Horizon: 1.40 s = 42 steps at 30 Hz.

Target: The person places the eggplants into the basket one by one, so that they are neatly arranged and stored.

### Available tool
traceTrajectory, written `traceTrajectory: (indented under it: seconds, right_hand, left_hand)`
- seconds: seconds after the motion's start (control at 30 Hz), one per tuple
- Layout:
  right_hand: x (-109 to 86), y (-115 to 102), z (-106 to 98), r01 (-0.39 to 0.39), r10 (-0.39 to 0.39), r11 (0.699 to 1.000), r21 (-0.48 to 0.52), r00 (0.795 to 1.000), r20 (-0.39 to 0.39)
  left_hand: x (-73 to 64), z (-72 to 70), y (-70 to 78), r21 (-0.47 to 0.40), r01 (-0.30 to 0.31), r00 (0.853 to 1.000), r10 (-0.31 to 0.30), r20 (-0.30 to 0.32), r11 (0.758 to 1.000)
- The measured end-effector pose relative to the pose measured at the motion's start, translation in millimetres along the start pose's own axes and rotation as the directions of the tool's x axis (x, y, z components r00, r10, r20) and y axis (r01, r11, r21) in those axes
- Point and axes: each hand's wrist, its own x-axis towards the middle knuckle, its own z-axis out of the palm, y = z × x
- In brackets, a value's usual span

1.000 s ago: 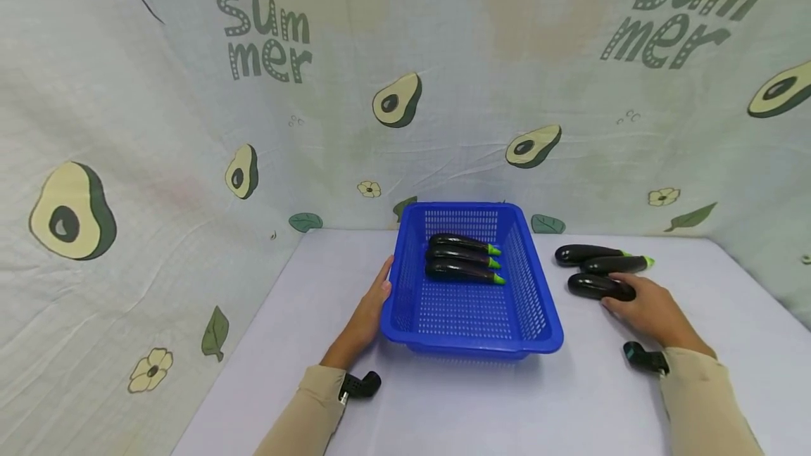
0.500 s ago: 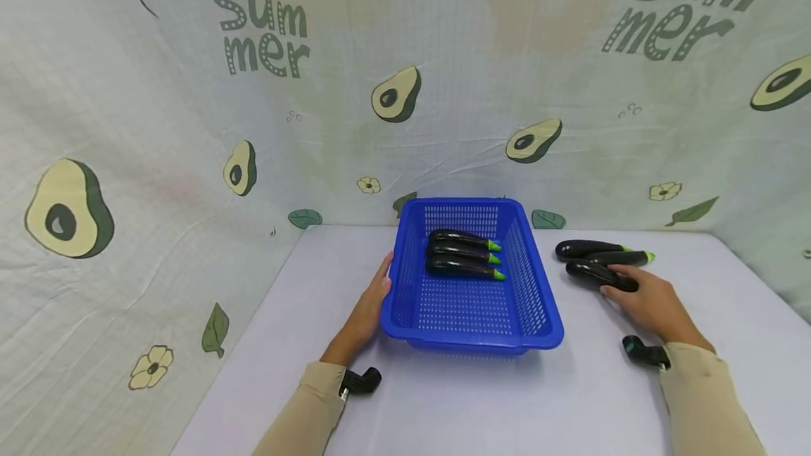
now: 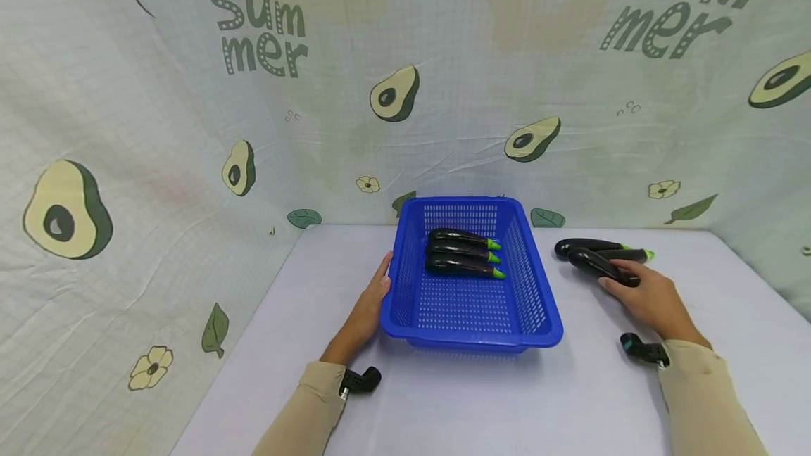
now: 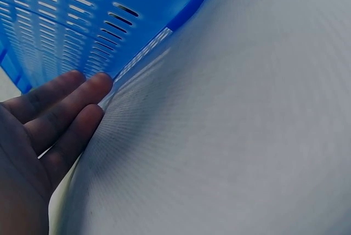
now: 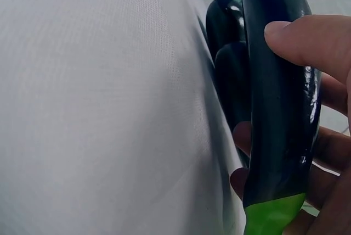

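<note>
Right hand pinching an eggplant, left hand at the basket's side.
The right hand [image 3: 649, 300] pinches a dark eggplant [image 3: 591, 262] between thumb and curled fingers, its green stem end toward the wrist, right of the blue basket [image 3: 467, 338] and just beside two more eggplants [image 3: 581, 245] on the desk [image 3: 494, 407]. The left hand [image 3: 366, 307], fingers extended, touches the basket's left wall. Inside the basket, three eggplants [image 3: 457, 252] lie in a row, green ends pointing right. Behind the desk hangs an avocado-print cloth [image 3: 443, 146].
</note>
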Motion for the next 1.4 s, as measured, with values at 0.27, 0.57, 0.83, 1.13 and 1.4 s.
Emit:
traceTrajectory:
  seconds: [0.27,0.57,0.83,1.13,1.4]
  right_hand:
    - [0.8,0.5,-0.8,0.006,-0.006,1.0,0.021,1.0,-0.015]
    - [1.8,-2.8,-1.2,0.004,-0.003,0.999,0.035,1.0,-0.022]
    - [2.7,-4.0,-0.6,0.025,-0.022,0.998,0.064,0.999,-0.039]
    - [2.5,-7.2,-2.0,0.015,-0.012,0.996,0.086,0.999,-0.039]
    - [4.7,-14.3,-4.2,0.019,-0.017,0.978,0.209,1.0,-0.008]
  left_hand:
    - [0.9,0.4,-1.0,0.01,0.004,1.0,-0.004,0.002,1.0]
    - [0.8,0.5,-0.1,-0.009,0.004,1.0,-0.004,-0.001,1.0]
    - [0.5,0.4,0.6,-0.001,0.023,1.0,-0.023,0.009,1.0]
    - [0.8,0.1,-0.9,-0.001,0.015,1.0,-0.015,0.006,1.0]
    - [0.4,0.0,-0.7,0.004,0.01,1.0,-0.01,0.008,1.0]
